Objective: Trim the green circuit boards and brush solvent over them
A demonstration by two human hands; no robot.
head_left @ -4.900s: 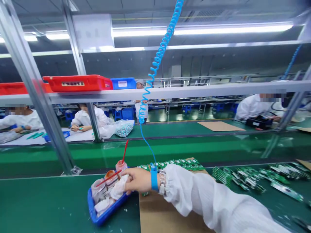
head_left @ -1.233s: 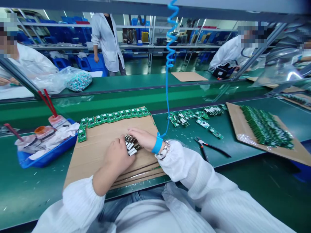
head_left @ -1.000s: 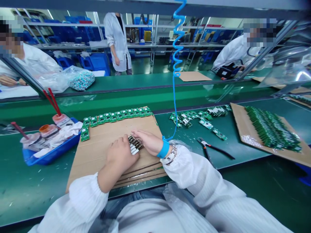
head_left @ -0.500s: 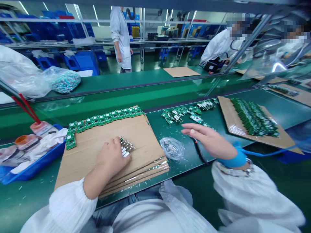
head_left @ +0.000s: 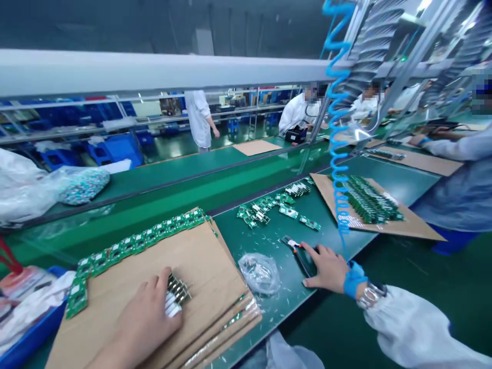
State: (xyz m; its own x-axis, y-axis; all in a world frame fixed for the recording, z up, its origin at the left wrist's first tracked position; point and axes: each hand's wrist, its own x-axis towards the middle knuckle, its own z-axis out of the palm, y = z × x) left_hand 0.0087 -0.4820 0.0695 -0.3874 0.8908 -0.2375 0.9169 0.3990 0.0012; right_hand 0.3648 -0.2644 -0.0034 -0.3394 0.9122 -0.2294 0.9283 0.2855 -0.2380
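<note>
**Inspector:** What is the left hand [head_left: 144, 323] doing?

**Technician:** It is pressing closed against a stack of small circuit boards [head_left: 177, 293], which is sitting on a cardboard sheet [head_left: 161, 256].

**Inspector:** And the right hand [head_left: 326, 267]?

**Technician:** It is lying across a pair of pliers [head_left: 302, 261] on the green bench mat [head_left: 277, 307], near a clear plastic bag [head_left: 259, 273]. I cannot tell whether it is gripping them.

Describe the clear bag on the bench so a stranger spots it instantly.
On the green workbench, find the stacked cardboard sheets. Just right of them lies a small crumpled plastic bag, see-through, unlike the opaque green circuit boards beyond it.
</note>
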